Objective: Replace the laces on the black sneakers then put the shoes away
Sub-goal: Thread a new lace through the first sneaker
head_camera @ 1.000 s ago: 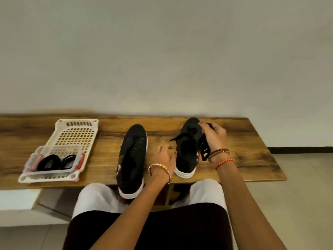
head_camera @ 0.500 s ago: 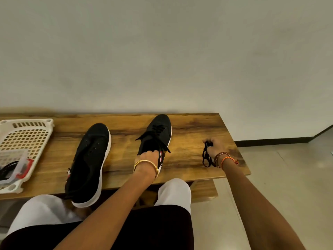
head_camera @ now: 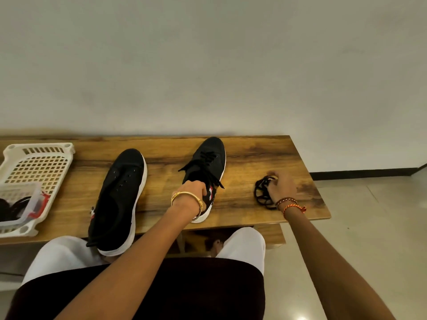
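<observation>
My left hand (head_camera: 193, 190) has its fingers curled on the laced black canvas sneaker (head_camera: 206, 172); my right hand (head_camera: 280, 187) fingers pinch a bundled black lace (head_camera: 262, 192) on the wooden desk (head_camera: 254, 155)

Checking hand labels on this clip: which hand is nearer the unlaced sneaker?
Left. The left hand holds the laced sneaker, just right of the unlaced sneaker. The right hand is farther right, on the lace bundle near the bench end.
</observation>
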